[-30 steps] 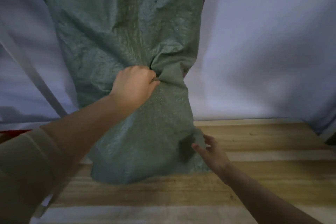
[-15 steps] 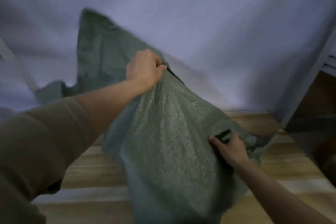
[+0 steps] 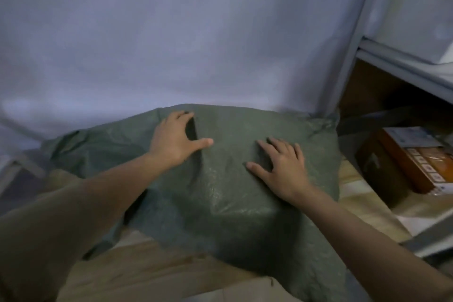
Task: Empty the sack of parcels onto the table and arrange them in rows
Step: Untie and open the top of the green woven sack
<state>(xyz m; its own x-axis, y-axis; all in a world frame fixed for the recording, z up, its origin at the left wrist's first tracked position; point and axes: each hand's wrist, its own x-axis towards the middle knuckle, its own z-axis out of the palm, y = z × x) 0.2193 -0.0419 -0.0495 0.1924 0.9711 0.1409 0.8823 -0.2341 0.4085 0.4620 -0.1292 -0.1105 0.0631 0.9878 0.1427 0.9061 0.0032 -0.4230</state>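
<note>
One green sack lies on one wooden surface, with two hands on it: left hand, right hand.

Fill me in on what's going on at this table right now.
A person is working on a green woven sack that lies slumped on its side across a wooden table. Both hands are open and pressed flat on top of it: the left hand nearer the far edge, the right hand toward the shelving side. The sack bulges, so it seems full. No parcels are out on the table, so the emptying has not visibly started. Grey shelving stands to the right.
</note>
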